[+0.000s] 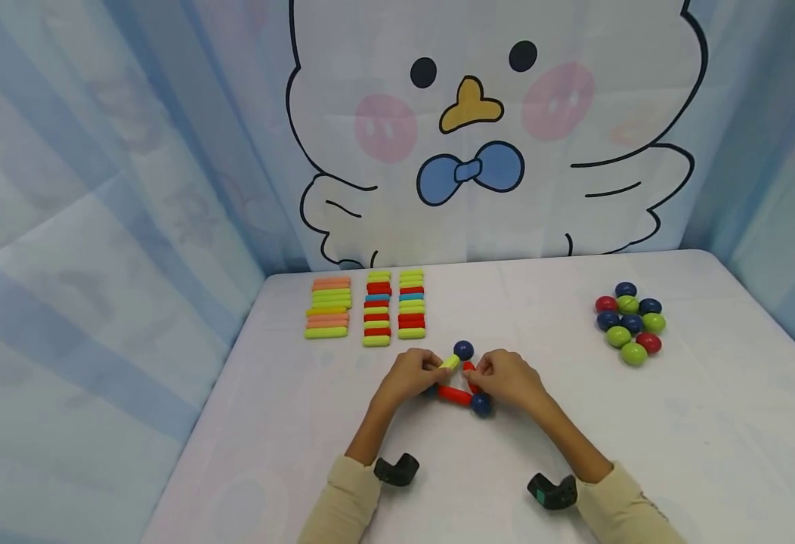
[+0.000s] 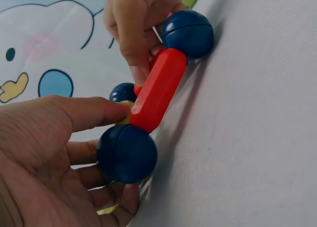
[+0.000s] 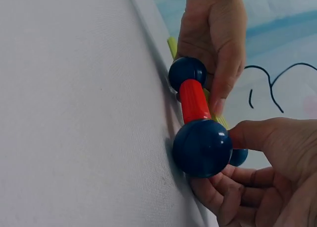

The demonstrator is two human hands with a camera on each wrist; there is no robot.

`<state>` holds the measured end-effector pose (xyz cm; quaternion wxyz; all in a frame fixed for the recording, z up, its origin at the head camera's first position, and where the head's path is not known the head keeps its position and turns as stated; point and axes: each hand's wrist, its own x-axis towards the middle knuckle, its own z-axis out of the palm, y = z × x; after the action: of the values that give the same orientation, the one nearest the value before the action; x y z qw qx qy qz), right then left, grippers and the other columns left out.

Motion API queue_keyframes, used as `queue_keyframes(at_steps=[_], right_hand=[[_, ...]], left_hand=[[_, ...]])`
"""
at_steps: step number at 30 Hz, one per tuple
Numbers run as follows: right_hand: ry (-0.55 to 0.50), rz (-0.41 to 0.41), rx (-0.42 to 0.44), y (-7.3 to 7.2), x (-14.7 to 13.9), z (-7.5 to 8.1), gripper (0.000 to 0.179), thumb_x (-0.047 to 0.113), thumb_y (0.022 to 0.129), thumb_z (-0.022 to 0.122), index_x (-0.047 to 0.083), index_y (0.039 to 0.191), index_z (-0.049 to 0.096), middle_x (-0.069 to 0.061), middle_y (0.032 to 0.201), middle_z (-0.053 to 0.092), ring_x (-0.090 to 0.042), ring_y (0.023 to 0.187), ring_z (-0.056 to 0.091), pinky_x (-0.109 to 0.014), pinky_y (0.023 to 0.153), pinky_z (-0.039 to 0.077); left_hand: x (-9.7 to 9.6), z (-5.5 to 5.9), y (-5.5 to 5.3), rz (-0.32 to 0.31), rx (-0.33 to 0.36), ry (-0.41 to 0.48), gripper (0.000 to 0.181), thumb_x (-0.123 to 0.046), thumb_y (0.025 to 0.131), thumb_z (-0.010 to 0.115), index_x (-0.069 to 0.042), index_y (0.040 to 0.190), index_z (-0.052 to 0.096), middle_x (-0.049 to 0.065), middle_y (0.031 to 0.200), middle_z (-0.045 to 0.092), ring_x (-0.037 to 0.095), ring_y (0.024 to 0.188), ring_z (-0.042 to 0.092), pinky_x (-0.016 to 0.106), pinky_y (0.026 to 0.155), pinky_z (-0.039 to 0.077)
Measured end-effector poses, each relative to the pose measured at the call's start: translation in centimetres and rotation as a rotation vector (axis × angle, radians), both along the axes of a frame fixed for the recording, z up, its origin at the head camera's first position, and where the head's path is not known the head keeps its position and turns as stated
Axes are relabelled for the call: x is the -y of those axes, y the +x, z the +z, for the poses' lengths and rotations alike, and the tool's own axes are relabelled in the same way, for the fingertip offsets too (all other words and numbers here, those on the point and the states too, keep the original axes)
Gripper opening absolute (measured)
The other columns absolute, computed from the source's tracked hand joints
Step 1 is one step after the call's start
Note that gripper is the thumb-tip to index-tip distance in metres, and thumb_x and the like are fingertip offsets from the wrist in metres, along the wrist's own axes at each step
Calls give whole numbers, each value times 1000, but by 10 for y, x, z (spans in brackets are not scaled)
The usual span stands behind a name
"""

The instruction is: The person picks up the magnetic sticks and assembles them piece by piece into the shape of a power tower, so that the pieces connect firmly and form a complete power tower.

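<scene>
Three dark blue balls and three rods form a triangle in the middle of the table. A front red rod [image 1: 454, 395] joins the right ball [image 1: 481, 405] to the left ball [image 2: 127, 153], mostly covered by fingers in the head view. At the far corner is another blue ball [image 1: 463, 350]. My left hand [image 1: 409, 375] pinches the yellow-green rod [image 1: 450, 362] on the left side, fingers behind the left ball. With thumb and fingers, my right hand [image 1: 509, 376] pinches the right-side red rod [image 1: 468, 367], which those fingers partly hide.
At the back left, coloured rods lie in three columns: a left column [image 1: 327, 320], a middle one [image 1: 376, 317] and a right one [image 1: 411, 310]. Several blue, green and red balls [image 1: 632, 323] cluster at the right. A curtain [image 1: 465, 227] with a cartoon hangs behind the table.
</scene>
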<state>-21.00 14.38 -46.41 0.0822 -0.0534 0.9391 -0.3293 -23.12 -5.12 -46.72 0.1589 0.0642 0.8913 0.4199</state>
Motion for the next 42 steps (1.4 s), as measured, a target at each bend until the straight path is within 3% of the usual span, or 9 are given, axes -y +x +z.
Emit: queue_keyframes(at_steps=[6,15,20,24,26,29,32,36,42], right_hand=[[-42,17,-63,-5,-5,0,25,30,89,70,5,87,67,-1,73,63,-13,65,54,-25,57,44],[-82,-2,-75,-7,-9,-3,26,28,90,70,3,92,69,-3,76,65,-14,68,56,-25,60,46],[-67,-21,-68,-8,-10,-7,27,29,90,69,2,92,69,-4,77,65,-15,68,55,-25,60,46],[-68,-15,-63,-9,-11,-9,26,29,91,68,3,94,69,-4,78,66,-14,69,56,-24,60,45],[-88,16,-52,-10,-12,-8,27,28,91,68,2,98,68,-4,79,66,-14,70,55,-24,61,45],[-119,131,-11,-12,-16,-5,39,29,91,69,-1,115,62,-6,84,64,-15,71,54,-24,61,46],[-124,266,65,-13,-23,0,63,32,88,73,-2,134,48,-7,91,60,-16,77,53,-25,63,48],[-95,363,113,-13,-30,3,86,33,80,80,-1,145,34,-7,99,59,-17,86,53,-27,72,52],[-70,393,98,-14,-34,3,80,32,79,82,1,140,40,-4,90,56,-15,76,51,-24,63,49]], left_hand=[[0,2,-1,-13,49,7,28,-30,88,73,-7,102,69,2,80,62,16,74,53,24,64,45],[0,2,-3,-33,46,-14,33,-33,88,73,-8,109,70,2,87,67,16,81,56,27,70,49],[2,2,-3,-23,13,-13,27,-30,89,71,-9,107,72,2,89,67,16,82,57,27,74,51],[10,4,-4,62,-80,-42,19,-25,92,68,-10,102,71,2,87,65,16,80,57,26,71,51],[17,4,-6,146,-171,-100,14,-22,92,68,-10,100,70,3,88,63,16,81,56,26,71,52],[31,4,-10,288,-318,-215,11,-17,92,68,-9,99,69,7,95,61,19,89,55,29,75,54],[49,4,-14,384,-368,-299,16,-15,91,70,-10,106,69,10,107,55,23,100,52,33,79,55],[68,3,-17,363,-323,-330,25,-16,91,70,-15,116,69,12,120,50,26,109,50,36,86,56],[77,0,-20,288,-278,-352,26,-17,88,73,-15,113,68,11,116,53,24,103,56,37,93,53]])
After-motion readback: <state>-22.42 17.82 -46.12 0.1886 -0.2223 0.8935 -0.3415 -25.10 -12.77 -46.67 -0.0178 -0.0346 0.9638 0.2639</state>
